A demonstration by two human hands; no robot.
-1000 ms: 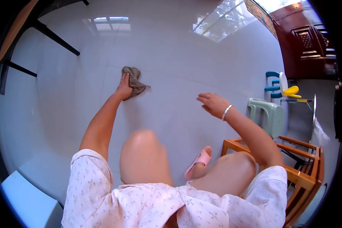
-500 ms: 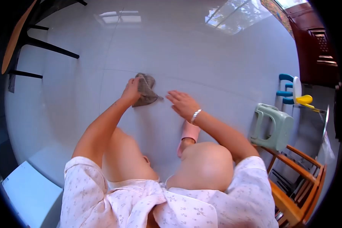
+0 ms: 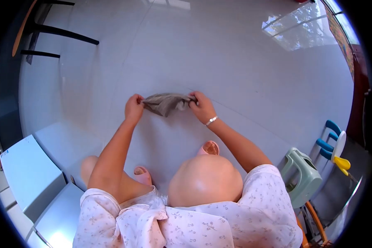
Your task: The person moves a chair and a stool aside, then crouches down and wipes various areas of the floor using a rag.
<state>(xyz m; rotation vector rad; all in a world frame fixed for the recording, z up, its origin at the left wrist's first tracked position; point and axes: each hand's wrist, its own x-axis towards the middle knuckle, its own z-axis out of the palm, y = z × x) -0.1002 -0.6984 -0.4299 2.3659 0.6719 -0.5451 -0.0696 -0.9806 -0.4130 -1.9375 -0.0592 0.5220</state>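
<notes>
A crumpled grey-brown cloth (image 3: 165,103) is stretched sideways between my two hands over the pale tiled floor (image 3: 219,58). My left hand (image 3: 134,108) pinches its left end. At the opposite end, my right hand (image 3: 202,108), with a silver bracelet on the wrist, has its fingers closed on the fabric. The cloth sags in folds between them; whether its lower edge touches the floor I cannot tell. Below the hands are my knees and feet in pink slippers (image 3: 211,148).
A green plastic stool (image 3: 299,175) stands at right, beside a small blue, white and yellow item (image 3: 335,144). Black chair legs (image 3: 66,33) reach in at upper left. A white box-like surface (image 3: 31,171) is at lower left.
My right hand, open and apart from the cloth before, now grips its right end. The cloth has gone from bunched in my left hand to spread between both. The view has shifted.
</notes>
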